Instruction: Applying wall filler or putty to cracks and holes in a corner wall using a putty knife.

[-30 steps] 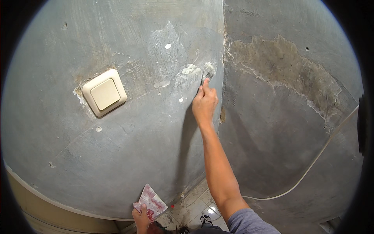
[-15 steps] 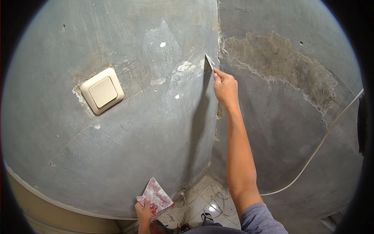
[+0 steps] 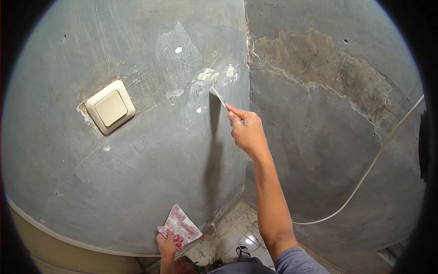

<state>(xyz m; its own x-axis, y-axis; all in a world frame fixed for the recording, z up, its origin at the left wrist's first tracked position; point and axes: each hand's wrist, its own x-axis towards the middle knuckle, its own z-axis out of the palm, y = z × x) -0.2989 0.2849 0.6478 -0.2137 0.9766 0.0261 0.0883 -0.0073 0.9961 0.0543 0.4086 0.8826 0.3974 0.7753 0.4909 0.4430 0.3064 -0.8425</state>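
Note:
My right hand [image 3: 248, 130] grips the handle of a putty knife [image 3: 219, 97]. Its thin blade points up and left, close to the grey wall just below a white filler patch [image 3: 207, 74]; whether it touches cannot be made out. A second filler patch [image 3: 231, 71] lies nearer the corner. Low down, my left hand [image 3: 167, 244] is closed around the red grip of what looks like a wide putty spreader [image 3: 182, 222], its flared plate smeared white and red. The plate faces up, with pale smears across it.
A cream light switch [image 3: 111, 107] sits on the left wall. Past the corner, the right wall bears a rough bare patch [image 3: 319, 59], and a white cable [image 3: 360, 185] curves along it. Light tiles [image 3: 232, 233] cover the floor below.
My right hand has drawn the putty knife down and left, away from the corner, uncovering the filler patch there. My left hand with the spreader has barely moved.

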